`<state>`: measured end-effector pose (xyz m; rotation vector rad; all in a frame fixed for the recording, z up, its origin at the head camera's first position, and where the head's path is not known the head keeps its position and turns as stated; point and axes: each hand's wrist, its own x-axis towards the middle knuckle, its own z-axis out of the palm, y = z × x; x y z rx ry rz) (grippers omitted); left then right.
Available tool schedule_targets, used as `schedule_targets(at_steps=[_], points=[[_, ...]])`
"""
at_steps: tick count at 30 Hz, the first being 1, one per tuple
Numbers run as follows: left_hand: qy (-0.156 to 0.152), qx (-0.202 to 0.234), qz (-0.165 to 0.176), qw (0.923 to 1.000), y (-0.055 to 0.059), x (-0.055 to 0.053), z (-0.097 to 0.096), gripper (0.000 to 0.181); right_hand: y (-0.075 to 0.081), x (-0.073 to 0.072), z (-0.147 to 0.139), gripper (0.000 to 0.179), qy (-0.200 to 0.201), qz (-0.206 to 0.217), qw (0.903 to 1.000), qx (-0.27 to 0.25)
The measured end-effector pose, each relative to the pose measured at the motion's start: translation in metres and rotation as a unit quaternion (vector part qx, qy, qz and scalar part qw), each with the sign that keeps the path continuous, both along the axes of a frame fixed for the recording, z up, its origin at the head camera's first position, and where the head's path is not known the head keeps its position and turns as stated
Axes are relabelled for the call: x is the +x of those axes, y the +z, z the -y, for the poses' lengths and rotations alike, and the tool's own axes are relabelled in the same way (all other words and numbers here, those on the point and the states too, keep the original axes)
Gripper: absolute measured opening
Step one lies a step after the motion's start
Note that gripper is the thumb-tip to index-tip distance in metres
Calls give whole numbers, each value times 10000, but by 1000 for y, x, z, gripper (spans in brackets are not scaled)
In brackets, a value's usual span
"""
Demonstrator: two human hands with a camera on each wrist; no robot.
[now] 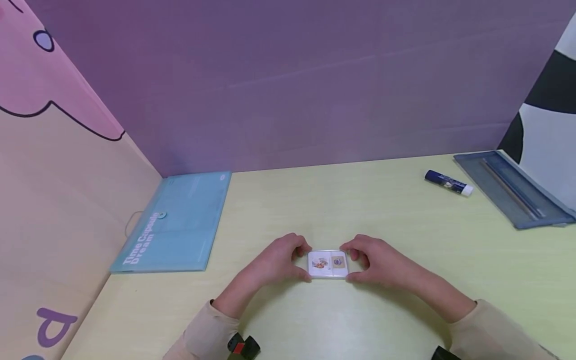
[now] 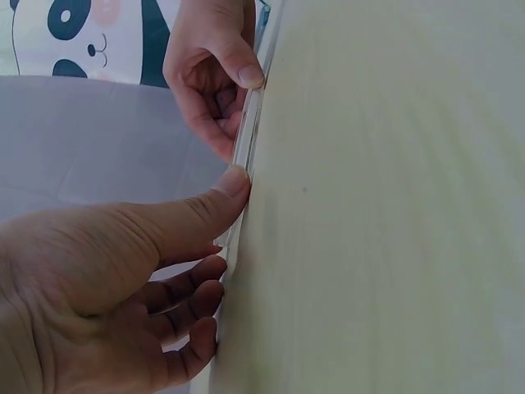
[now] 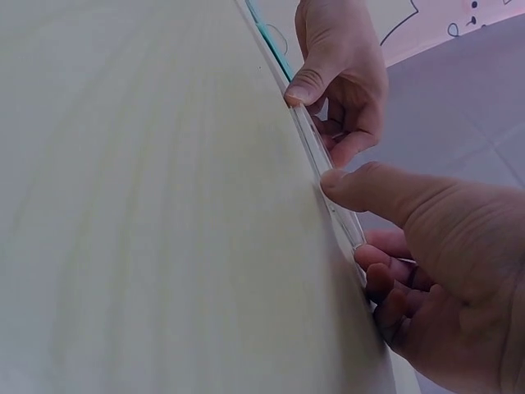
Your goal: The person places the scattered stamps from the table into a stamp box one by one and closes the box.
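Observation:
Flat on the table [image 1: 288,215] lies a small rectangular case [image 1: 327,270] with rounded corners, a clear rim and two small printed pictures on its white face. My left hand [image 1: 284,260] pinches its left end between thumb and index finger. At the right end, my right hand [image 1: 375,260] grips it the same way. Both wrist views show the case edge-on as a thin transparent strip low over the tabletop. In the left wrist view the other fingers of my left hand [image 2: 115,279] curl loosely beside the case.
A light blue document folder [image 1: 180,220] with a button lies at the left, against the wall panel. A dark blue glue stick [image 1: 445,182] with a white cap is at the back right. Beside it sits a bluish see-through pouch [image 1: 508,187]. A purple panel [image 1: 306,90] borders the back.

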<state>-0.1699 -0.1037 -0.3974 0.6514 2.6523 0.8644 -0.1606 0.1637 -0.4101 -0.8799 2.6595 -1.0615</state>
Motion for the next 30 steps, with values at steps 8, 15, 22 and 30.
schedule_targets(at_steps=[8, 15, 22, 30], points=[[-89, -160, -76, 9998, 1, -4, -2, 50, -2, -1, 6, 47, -161, -103, 9998, 99], [90, -57, -78, 9999, -4, -7, 0, 52, -5, -2, 9, 46, -241, -275, 9993, 44], [19, -111, -172, 9998, -3, -7, 1, 54, -6, -2, 10, 47, -326, -247, 9991, 84], [-59, -164, -189, 9997, -1, -6, 2, 54, -6, -1, 11, 49, -402, -215, 9989, 48]])
